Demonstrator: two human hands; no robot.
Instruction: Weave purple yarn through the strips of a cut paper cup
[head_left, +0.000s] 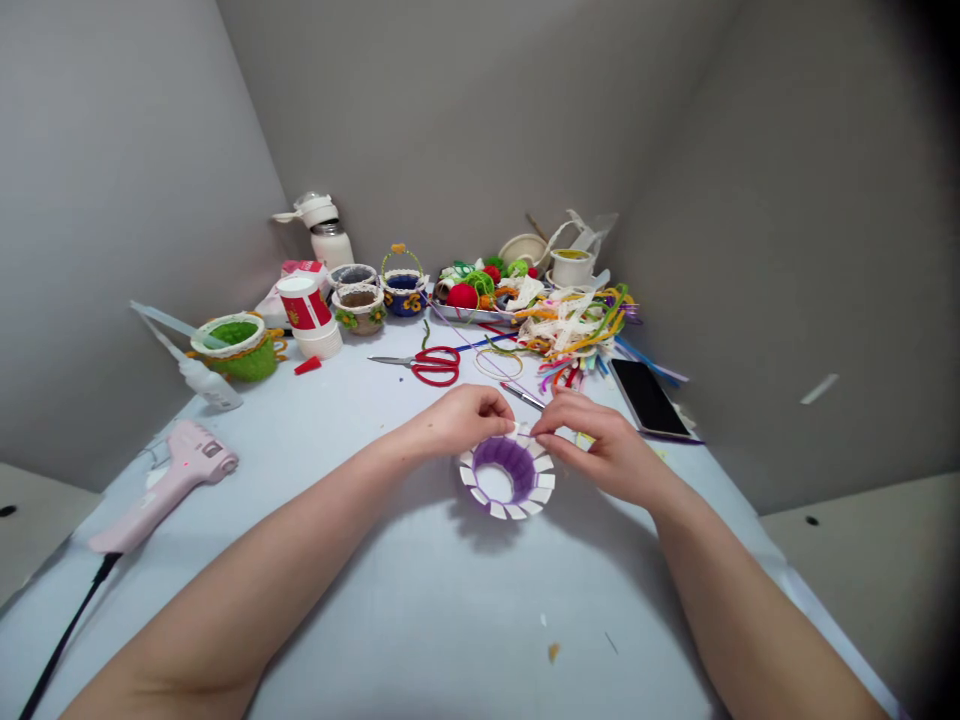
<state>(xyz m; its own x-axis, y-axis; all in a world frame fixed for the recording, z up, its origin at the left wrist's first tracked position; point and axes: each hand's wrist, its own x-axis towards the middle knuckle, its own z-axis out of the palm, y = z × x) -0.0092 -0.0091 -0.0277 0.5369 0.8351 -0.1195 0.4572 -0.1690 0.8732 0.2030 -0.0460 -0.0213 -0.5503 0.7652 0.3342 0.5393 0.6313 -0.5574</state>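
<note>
A white paper cup cut into strips sits in front of me. Its strips flare outward round the rim, and purple yarn lines the inside. At the far left of the rim, my left hand pinches one of the strips between thumb and finger. My right hand is closed at the far right of the rim, its thumb and forefinger pinching a strand of the purple yarn. That strand stretches back across the table behind my hands. The exact pinch points are small and partly hidden by the fingers.
Red-handled scissors, a pen and a phone lie beyond my hands. A pink glue gun with a cord is at left, near a glue bottle. Small baskets, stacked cups and yarn bundles stand behind.
</note>
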